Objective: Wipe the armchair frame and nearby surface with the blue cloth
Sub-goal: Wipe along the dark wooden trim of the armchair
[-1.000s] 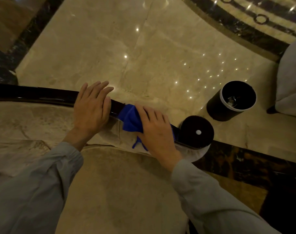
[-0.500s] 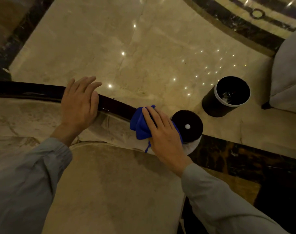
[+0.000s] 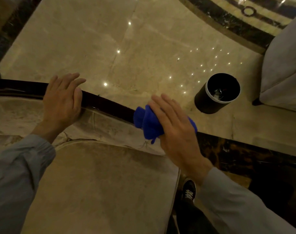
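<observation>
The armchair's dark polished wooden frame curves from the left edge toward the middle, above its beige upholstery. My left hand rests flat on the rail, fingers spread. My right hand presses the bunched blue cloth over the right end of the frame. The round dark end knob is hidden under the cloth and hand.
A black cylindrical bin with a white rim stands on the glossy marble floor to the right. A pale cushioned seat fills the far right. My black shoe shows beside the chair.
My right hand has slid the cloth rightward along the frame and now covers the round end knob. My left hand has stayed on the rail.
</observation>
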